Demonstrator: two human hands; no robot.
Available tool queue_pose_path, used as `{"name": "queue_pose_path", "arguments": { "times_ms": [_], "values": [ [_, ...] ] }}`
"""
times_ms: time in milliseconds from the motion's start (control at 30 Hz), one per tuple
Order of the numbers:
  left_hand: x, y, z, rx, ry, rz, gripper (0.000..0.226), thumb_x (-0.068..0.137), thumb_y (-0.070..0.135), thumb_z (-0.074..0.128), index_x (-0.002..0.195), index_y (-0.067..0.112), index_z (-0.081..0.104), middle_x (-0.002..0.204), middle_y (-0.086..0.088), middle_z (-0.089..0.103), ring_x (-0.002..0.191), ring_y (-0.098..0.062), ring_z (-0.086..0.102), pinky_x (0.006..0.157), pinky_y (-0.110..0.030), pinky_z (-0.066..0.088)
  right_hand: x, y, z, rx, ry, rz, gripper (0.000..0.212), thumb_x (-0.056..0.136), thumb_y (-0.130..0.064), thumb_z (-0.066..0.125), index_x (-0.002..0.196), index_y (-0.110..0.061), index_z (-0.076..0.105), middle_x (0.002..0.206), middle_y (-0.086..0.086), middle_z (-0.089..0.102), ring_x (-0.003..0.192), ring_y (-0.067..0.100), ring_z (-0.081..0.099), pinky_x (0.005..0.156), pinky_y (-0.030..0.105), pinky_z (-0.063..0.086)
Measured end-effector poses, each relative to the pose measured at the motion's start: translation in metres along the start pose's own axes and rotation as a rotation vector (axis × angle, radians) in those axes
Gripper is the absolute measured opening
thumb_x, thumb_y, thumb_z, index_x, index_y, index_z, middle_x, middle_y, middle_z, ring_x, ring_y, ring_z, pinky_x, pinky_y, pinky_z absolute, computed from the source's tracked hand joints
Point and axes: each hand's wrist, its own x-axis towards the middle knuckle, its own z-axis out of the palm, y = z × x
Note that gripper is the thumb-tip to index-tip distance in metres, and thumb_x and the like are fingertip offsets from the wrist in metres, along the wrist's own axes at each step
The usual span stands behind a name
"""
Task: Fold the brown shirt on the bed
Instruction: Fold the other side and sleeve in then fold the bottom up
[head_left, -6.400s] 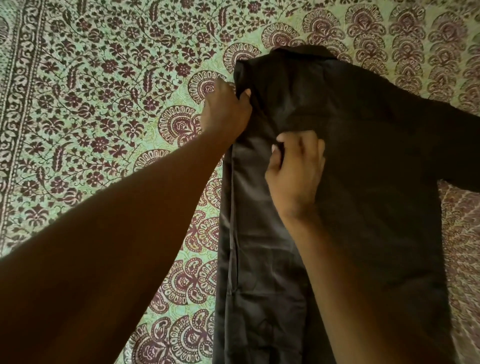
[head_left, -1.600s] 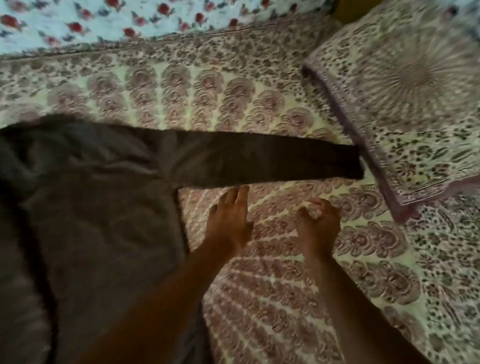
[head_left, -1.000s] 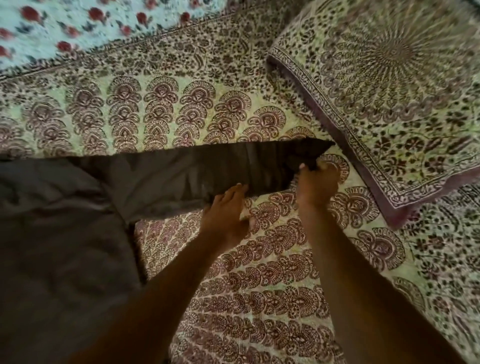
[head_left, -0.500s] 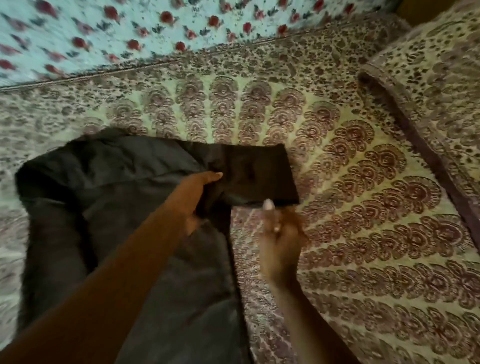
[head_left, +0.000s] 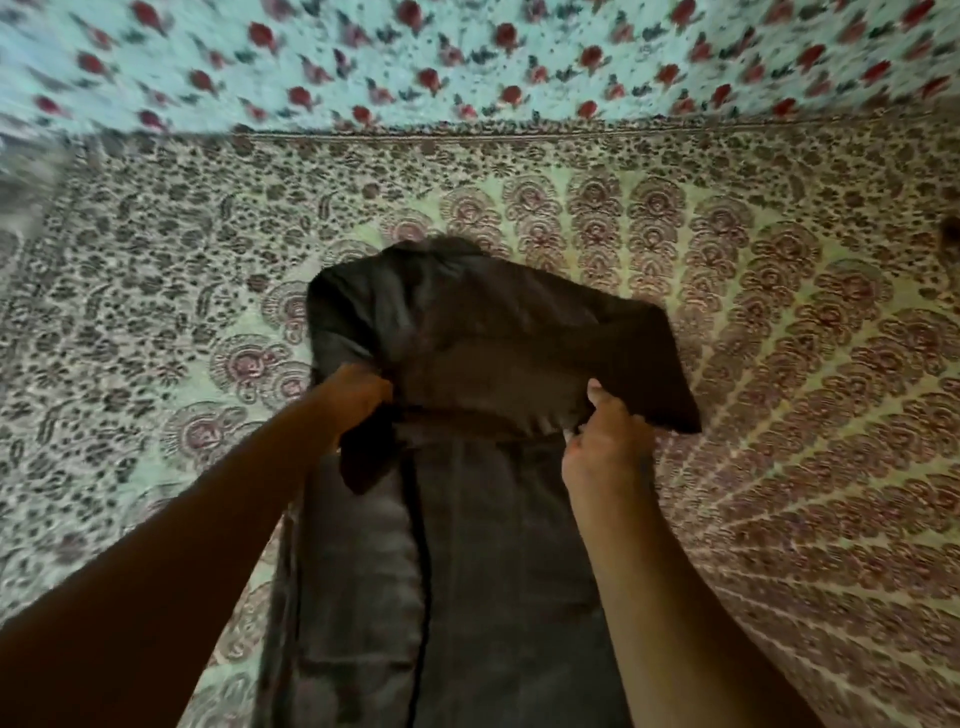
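A view from above, looking down a person's two bare forearms onto a bed (head_left: 779, 395) covered in a pale green sheet printed with maroon paisley and fan shapes. A brown shirt (head_left: 467, 571) lies lengthwise down the middle of the bed, collar toward the far edge, its body running back toward the near edge and out of the picture at the bottom. Its left side is already turned in, forming a long narrow panel. The right sleeve (head_left: 519, 358) is drawn across the chest as a dark band, with a loose triangular corner sticking out over the sheet on the right. The left hand (head_left: 358, 395) is closed on the sleeve's end at the shirt's left side, where a short flap of cloth hangs below the fingers. The right hand (head_left: 608, 441) pinches the fold at the shirt's right side, thumb on top. Beyond the far edge of the bed a pale blue cloth with red flowers (head_left: 467, 57) shows, blurred. The likely trouble from here: the sleeve sits at a slant, so pressing it down as it lies would probably leave that right corner poking past the body and give an uneven bundle. The cloth looks smooth and slippery, so letting go on one side first may let the band slide and undo the tucked left panel.
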Motion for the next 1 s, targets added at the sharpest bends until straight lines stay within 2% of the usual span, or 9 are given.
{"name": "queue_pose_path", "arguments": {
  "times_ms": [133,233,333,400,500,567,733,867,1000],
  "values": [
    [0.062,-0.038,-0.053,0.102,0.029,0.190,0.054,0.064,0.020,0.052,0.113,0.002,0.064,0.102,-0.028,0.067,0.090,-0.032,0.064,0.083,-0.038,0.057,-0.023,0.040,0.036,-0.036,0.068,0.027,0.030,0.087,-0.011,0.078,0.103,-0.015,0.052,0.108,0.011,0.064,0.094,0.026,0.067,0.082,0.042,0.060],
    [0.058,-0.025,-0.091,0.388,0.087,0.198,0.049,0.080,0.026,0.061,0.123,0.003,0.061,0.122,-0.029,0.063,0.115,-0.042,0.061,0.093,-0.046,0.050,-0.030,0.068,0.055,0.023,0.052,0.009,0.023,0.092,-0.023,0.076,0.089,-0.021,0.052,0.101,0.010,0.064,0.095,0.028,0.067,0.089,0.047,0.059],
    [0.066,-0.025,-0.124,0.699,0.118,0.221,0.038,0.093,0.019,0.063,0.128,0.006,0.057,0.132,-0.025,0.058,0.124,-0.041,0.055,0.094,-0.040,0.045,-0.030,0.091,0.060,-0.001,0.022,0.008,0.027,0.103,-0.025,0.057,0.128,-0.015,0.058,0.129,0.023,0.060,0.121,0.044,0.058,0.110,0.067,0.038],
    [0.072,-0.033,-0.139,0.799,0.113,0.193,0.044,0.091,0.018,0.065,0.133,0.010,0.056,0.139,-0.022,0.053,0.129,-0.040,0.051,0.102,-0.042,0.044,-0.029,0.106,0.061,-0.272,0.017,-0.176,0.051,0.100,-0.018,0.056,0.150,-0.014,0.046,0.132,0.033,0.057,0.119,0.058,0.051,0.097,0.082,0.020],
    [0.078,-0.045,-0.161,0.893,0.234,0.165,0.037,0.090,0.019,0.065,0.127,0.019,0.058,0.132,-0.015,0.058,0.122,-0.039,0.057,0.103,-0.053,0.046,-0.030,0.125,0.068,-0.414,-0.066,-0.220,0.046,0.096,-0.021,0.063,0.141,-0.017,0.055,0.126,0.029,0.062,0.114,0.054,0.057,0.098,0.073,0.038],
    [0.078,-0.050,-0.167,1.000,0.281,0.164,0.043,0.091,0.018,0.065,0.132,0.020,0.051,0.134,-0.014,0.056,0.123,-0.039,0.057,0.101,-0.055,0.046,-0.032,0.131,0.074,-0.005,-0.012,-0.016,0.025,0.095,-0.019,0.068,0.114,-0.032,0.060,0.126,0.022,0.062,0.118,0.044,0.059,0.097,0.062,0.050],
    [0.077,-0.070,-0.146,1.165,0.468,0.360,0.089,0.075,0.021,0.084,0.148,0.015,0.032,0.154,-0.018,0.035,0.140,-0.039,0.038,0.112,-0.061,0.037,-0.037,0.143,0.079,-0.048,0.053,0.089,0.028,0.089,-0.013,0.077,0.110,-0.011,0.058,0.112,0.008,0.060,0.100,0.027,0.063,0.074,0.043,0.064],
    [0.067,-0.092,-0.101,1.100,0.309,0.835,0.062,0.089,0.053,0.062,0.140,0.025,0.041,0.147,-0.006,0.040,0.134,-0.030,0.043,0.096,-0.052,0.051,-0.028,0.124,0.072,-0.052,0.192,-0.046,0.034,0.096,-0.025,0.069,0.126,-0.015,0.056,0.120,0.009,0.056,0.105,0.026,0.063,0.081,0.043,0.064],
    [0.066,-0.108,-0.079,1.258,0.228,0.702,0.069,0.088,0.062,0.054,0.148,0.034,0.034,0.158,-0.002,0.028,0.142,-0.028,0.034,0.100,-0.049,0.046,-0.028,0.116,0.068,-0.119,0.088,0.033,0.012,0.095,-0.006,0.068,0.096,-0.005,0.056,0.110,0.017,0.065,0.090,0.026,0.068,0.080,0.043,0.063]
  ]
}}
